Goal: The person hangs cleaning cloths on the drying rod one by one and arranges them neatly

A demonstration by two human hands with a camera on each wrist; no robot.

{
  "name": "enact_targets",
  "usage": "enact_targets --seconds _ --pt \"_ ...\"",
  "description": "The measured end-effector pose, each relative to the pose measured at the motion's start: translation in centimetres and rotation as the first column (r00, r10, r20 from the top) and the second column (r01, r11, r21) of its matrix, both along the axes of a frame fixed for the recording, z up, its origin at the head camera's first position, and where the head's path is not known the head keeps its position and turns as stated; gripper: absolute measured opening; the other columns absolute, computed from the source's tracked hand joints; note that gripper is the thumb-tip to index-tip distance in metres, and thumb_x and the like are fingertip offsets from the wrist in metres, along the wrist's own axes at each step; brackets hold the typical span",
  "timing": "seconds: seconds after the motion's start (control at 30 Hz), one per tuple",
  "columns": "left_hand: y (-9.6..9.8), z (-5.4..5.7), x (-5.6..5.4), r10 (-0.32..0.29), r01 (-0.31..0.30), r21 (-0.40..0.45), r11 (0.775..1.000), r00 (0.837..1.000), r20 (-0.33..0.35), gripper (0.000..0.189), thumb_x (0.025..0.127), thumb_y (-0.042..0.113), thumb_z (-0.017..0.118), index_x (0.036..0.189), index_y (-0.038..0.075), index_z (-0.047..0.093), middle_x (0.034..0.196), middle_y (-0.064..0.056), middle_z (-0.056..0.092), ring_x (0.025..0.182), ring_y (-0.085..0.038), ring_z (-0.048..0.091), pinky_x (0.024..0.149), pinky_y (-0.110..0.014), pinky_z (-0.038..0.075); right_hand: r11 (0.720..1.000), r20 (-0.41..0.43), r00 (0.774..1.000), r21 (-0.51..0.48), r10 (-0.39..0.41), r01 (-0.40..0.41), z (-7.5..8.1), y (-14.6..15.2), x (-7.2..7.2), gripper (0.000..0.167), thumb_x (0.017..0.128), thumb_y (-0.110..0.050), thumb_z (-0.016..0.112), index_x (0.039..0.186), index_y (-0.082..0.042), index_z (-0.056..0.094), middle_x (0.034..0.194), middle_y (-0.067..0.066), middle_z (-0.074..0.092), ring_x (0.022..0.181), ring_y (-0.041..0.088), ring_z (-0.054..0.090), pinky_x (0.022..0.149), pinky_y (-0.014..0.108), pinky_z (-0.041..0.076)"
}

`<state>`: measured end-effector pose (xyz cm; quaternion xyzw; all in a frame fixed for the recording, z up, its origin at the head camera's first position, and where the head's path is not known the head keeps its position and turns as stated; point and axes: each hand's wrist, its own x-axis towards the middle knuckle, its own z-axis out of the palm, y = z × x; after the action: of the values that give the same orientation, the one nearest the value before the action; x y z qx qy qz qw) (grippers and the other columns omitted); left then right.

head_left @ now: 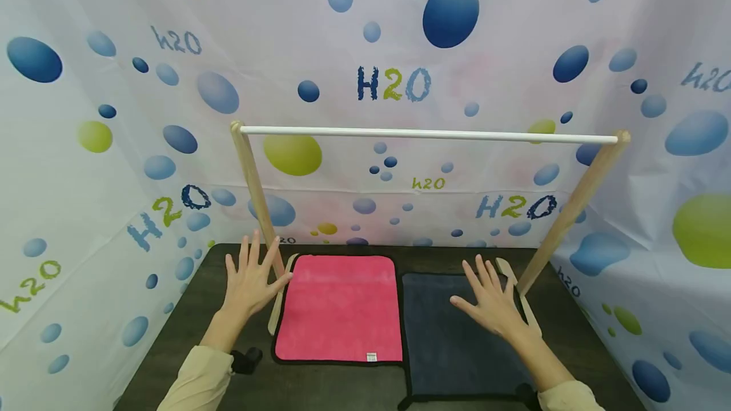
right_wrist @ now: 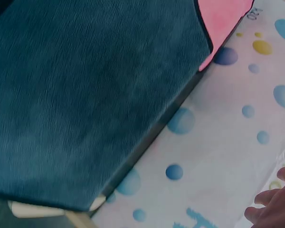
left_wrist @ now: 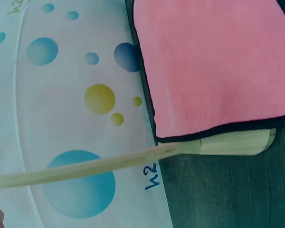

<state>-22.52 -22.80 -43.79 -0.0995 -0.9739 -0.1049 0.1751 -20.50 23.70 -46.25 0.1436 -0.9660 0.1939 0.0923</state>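
My left hand (head_left: 249, 285) is held with fingers spread, overlapping the left wooden post of the rack in the head view, and it grips nothing. To its right a pink cloth (head_left: 342, 309) with a black border lies flat on the table. My right hand (head_left: 492, 300), fingers also spread and holding nothing, is over a dark blue-grey cloth (head_left: 457, 335) beside the pink one. The left wrist view shows the pink cloth (left_wrist: 213, 66) near the rack's wooden foot (left_wrist: 237, 142). In the right wrist view, the dark cloth (right_wrist: 95, 95) fills much of the picture, with curled fingertips (right_wrist: 275, 204) at the edge.
A rack with a white horizontal bar (head_left: 428, 134) on two wooden posts (head_left: 571, 214) straddles the cloths. The dark table (head_left: 320, 389) ends at a white curtain (head_left: 502, 94) with blue and green dots, which closes in the back and both sides.
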Motion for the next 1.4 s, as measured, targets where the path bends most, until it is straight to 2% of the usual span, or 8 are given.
enact_targets --seconds 0.3,0.5,0.67,0.77,0.87,1.03,1.17,1.4 --pt "-0.9 0.9 -1.0 0.027 -0.027 0.027 0.999 1.000 0.011 0.080 0.084 0.058 0.049 0.147 0.023 0.014 0.149 -0.025 0.004 0.135 -0.042 0.005 0.097 -0.070 0.012 0.997 0.030 0.999 -0.069 0.025 -0.023 -2.1 -2.9 0.4 0.081 0.082 -0.049 0.059 0.142 -0.003 0.030 0.147 0.026 0.015 0.133 0.045 0.012 0.093 0.075 -0.001" --pt "-1.3 1.2 -2.1 -0.002 0.007 0.061 0.998 0.996 -0.087 0.080 0.085 0.060 0.046 0.147 0.019 0.017 0.147 -0.026 0.012 0.131 -0.044 0.017 0.096 -0.065 0.023 0.991 0.091 0.994 -0.123 0.060 -0.048 -3.6 -4.7 0.4 0.081 0.083 -0.048 0.058 0.144 -0.006 0.026 0.149 0.023 0.013 0.135 0.043 0.011 0.093 0.074 -0.003" --pt "-1.7 1.1 -2.8 -0.031 0.047 0.110 0.993 0.989 -0.145 0.079 0.085 0.048 0.055 0.146 0.011 0.019 0.144 -0.028 0.020 0.125 -0.045 0.027 0.092 -0.061 0.033 0.983 0.141 0.987 -0.172 0.083 -0.058 -4.5 -6.2 0.4 0.079 0.084 -0.047 0.057 0.145 -0.008 0.025 0.150 0.020 0.011 0.135 0.043 0.010 0.094 0.074 -0.003" --pt "-1.9 1.0 -3.2 -0.063 0.093 0.149 0.984 0.979 -0.195 0.079 0.084 0.039 0.061 0.145 0.008 0.020 0.141 -0.028 0.025 0.123 -0.046 0.031 0.092 -0.061 0.034 0.973 0.182 0.978 -0.220 0.105 -0.064 -4.9 -6.9 0.4 0.077 0.085 -0.045 0.056 0.145 -0.009 0.024 0.150 0.020 0.011 0.135 0.043 0.010 0.095 0.073 -0.001" --pt "-2.1 1.0 -3.6 -0.114 0.163 0.181 0.970 0.960 -0.256 0.078 0.083 0.030 0.064 0.144 0.005 0.022 0.137 -0.029 0.031 0.121 -0.046 0.035 0.092 -0.061 0.034 0.948 0.227 0.961 -0.307 0.155 -0.080 -5.4 -7.6 0.2 0.075 0.087 -0.040 0.056 0.145 -0.008 0.022 0.150 0.022 0.011 0.135 0.044 0.009 0.098 0.071 0.001" --pt "-2.6 0.9 -4.3 -0.182 0.263 0.244 0.934 0.933 -0.310 0.074 0.083 0.020 0.065 0.144 0.007 0.025 0.134 -0.027 0.039 0.118 -0.044 0.039 0.090 -0.062 0.036 0.889 0.300 0.920 -0.448 0.254 -0.099 -6.5 -8.7 -0.2 0.072 0.090 -0.032 0.054 0.145 -0.004 0.018 0.149 0.025 0.009 0.134 0.045 0.009 0.099 0.069 0.011" --pt "-3.0 0.9 -5.0 -0.181 0.283 0.268 0.921 0.919 -0.350 0.073 0.080 0.012 0.065 0.142 0.004 0.027 0.127 -0.028 0.045 0.111 -0.043 0.046 0.087 -0.060 0.039 0.849 0.325 0.897 -0.520 0.300 -0.095 -7.3 -9.7 -0.4 0.069 0.092 -0.027 0.052 0.144 0.001 0.017 0.148 0.026 0.014 0.135 0.043 0.012 0.101 0.065 0.014" --pt "-3.1 0.9 -6.1 -0.154 0.272 0.272 0.923 0.909 -0.388 0.082 0.078 0.001 0.066 0.145 0.006 0.019 0.117 -0.031 0.051 0.104 -0.044 0.050 0.084 -0.058 0.040 0.802 0.351 0.870 -0.591 0.346 -0.080 -8.4 -11.5 -0.6 0.066 0.094 -0.025 0.049 0.143 0.005 0.016 0.144 0.029 0.023 0.130 0.045 0.025 0.101 0.060 0.026"
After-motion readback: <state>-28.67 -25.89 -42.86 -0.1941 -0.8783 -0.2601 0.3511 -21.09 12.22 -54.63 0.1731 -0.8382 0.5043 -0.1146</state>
